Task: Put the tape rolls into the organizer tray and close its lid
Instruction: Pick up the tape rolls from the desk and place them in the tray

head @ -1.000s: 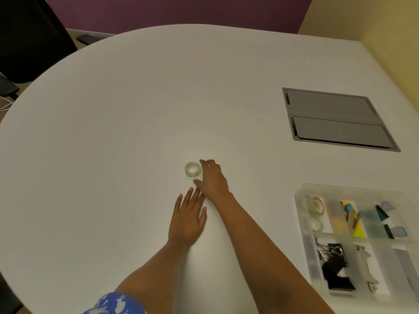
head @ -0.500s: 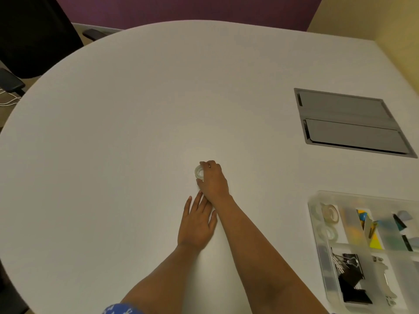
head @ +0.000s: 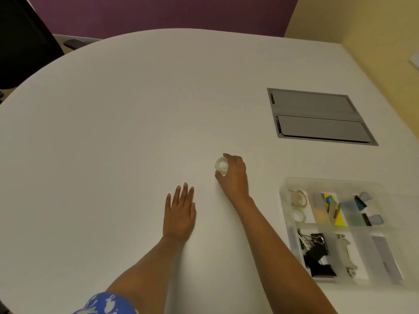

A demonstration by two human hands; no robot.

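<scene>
Office meeting room: white conference table (head: 136, 109) with cable hatch (head: 317, 116).

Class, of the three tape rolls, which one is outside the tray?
The tape roll in the right hand; the other two rolls lie in the organizer tray.

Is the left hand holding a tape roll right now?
No, the left hand lies flat and empty on the table, while the right hand grips the tape roll.

Right hand (head: 233, 175) hides part of tape roll (head: 221, 165); tray (head: 286, 223) contents blurry; sleeve (head: 106, 304) cut off at bottom edge.
</scene>
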